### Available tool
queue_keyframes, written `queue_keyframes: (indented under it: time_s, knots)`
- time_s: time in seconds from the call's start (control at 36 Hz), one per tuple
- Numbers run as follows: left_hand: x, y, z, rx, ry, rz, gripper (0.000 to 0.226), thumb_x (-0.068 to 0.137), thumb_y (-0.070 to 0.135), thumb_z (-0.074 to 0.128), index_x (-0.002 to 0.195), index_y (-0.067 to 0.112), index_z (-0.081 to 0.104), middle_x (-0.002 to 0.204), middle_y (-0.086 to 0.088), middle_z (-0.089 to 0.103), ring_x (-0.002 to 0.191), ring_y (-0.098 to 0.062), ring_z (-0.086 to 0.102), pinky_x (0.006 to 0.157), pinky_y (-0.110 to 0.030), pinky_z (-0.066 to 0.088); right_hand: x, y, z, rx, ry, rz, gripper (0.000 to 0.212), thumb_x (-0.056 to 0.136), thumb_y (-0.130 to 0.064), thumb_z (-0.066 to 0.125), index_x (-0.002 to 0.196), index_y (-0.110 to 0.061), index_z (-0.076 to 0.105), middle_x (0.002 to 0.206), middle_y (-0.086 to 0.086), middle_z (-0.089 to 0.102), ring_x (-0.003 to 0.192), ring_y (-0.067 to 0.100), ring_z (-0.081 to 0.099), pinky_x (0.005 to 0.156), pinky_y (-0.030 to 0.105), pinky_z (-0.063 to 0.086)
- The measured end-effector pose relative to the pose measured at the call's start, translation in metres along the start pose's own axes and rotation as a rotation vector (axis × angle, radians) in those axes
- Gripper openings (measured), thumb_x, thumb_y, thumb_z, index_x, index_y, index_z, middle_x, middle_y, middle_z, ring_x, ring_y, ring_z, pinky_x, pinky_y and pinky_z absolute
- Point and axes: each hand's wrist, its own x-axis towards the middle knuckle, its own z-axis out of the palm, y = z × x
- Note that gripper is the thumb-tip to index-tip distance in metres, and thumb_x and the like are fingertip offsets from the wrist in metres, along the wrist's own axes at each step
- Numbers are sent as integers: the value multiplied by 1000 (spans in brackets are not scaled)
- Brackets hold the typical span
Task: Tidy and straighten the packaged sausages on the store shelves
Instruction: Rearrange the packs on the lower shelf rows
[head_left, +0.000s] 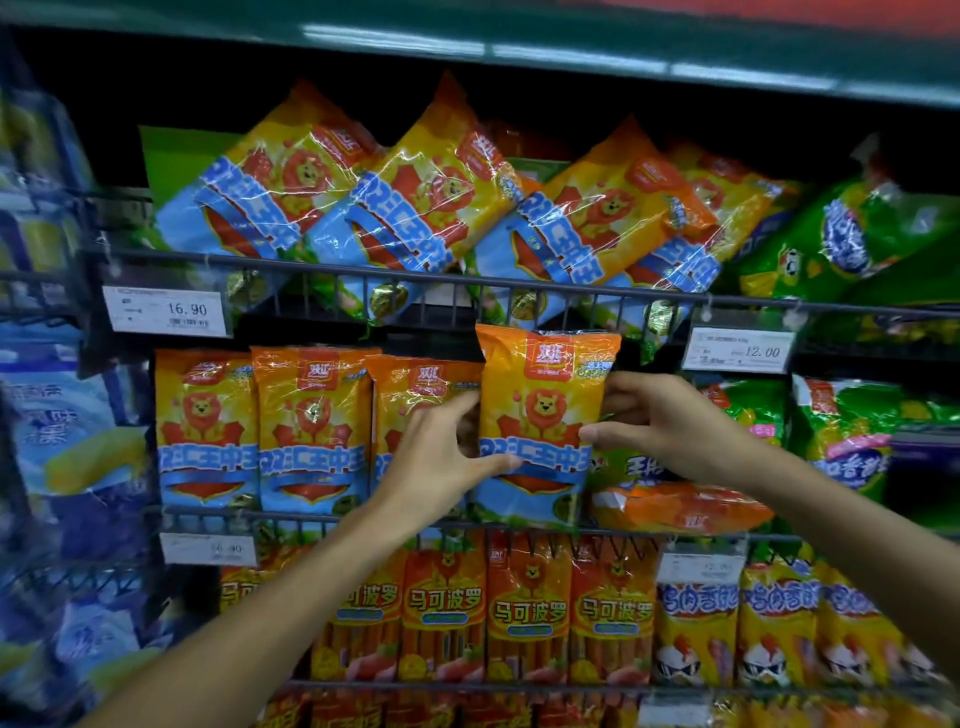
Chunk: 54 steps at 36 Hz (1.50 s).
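Both hands hold one orange pack (540, 426) upright at the middle shelf, in front of the wire rail (363, 517), its top edge reaching up over the rail above. The left hand (441, 457) grips the pack's left edge, thumb across the front over the blue band and fingers curled behind. The right hand (660, 426) pinches the right edge, thumb on the front and fingers reaching round the side.

To the left of the held pack stand three more upright packs (311, 431) of the same kind, side by side; the third is partly hidden by the left hand. To its right, low on the same shelf, an orange pack lies flat (680, 506) with green packs (841, 436) behind and beside it.

On the top shelf, tilted packs (426, 197) lean at an angle, overlapping each other. Price tags (166, 310) hang from the rails. On the bottom shelf, a row of long sausage packs (527, 613) stands upright.
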Motion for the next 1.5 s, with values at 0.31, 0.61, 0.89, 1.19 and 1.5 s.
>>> queue_keyframes:
  time_s: [0.31,0.61,0.89,1.19,1.5]
  knots:
    - [-1,-6,8,8,67,-9,66,78,33,86,137,27,57,116,21,66,105,4,63,87,-16,55,2,7,3,22,24,-35,48,81,-36,68,123,-13,62,117,-9,71,107,0,67,96,23,54]
    - [-8,-25,18,187,-124,-41,64,89,37,74,146,25,46,136,13,57,123,-6,56,102,-21,48,18,34,19,-83,-145,68,32,96,-29,66,124,-15,63,120,-7,71,107,3,67,93,26,55]
    - [-15,-58,4,720,98,570,67,98,26,65,157,20,34,162,-1,31,153,-24,23,123,-38,29,31,41,9,93,-351,256,38,102,-41,48,117,-10,66,112,0,75,96,13,74,89,26,58]
    - [2,-80,-3,912,-44,518,59,106,44,44,159,27,25,169,4,14,156,-25,8,123,-53,20,54,45,15,154,-467,419,67,86,-69,40,124,-19,63,119,6,73,102,20,74,102,41,54]
    - [15,-84,-23,1037,-74,493,63,105,57,34,161,33,16,170,6,8,157,-24,5,124,-53,18,68,38,19,228,-537,464,72,91,-69,40,137,-16,56,132,18,64,105,27,73,101,43,55]
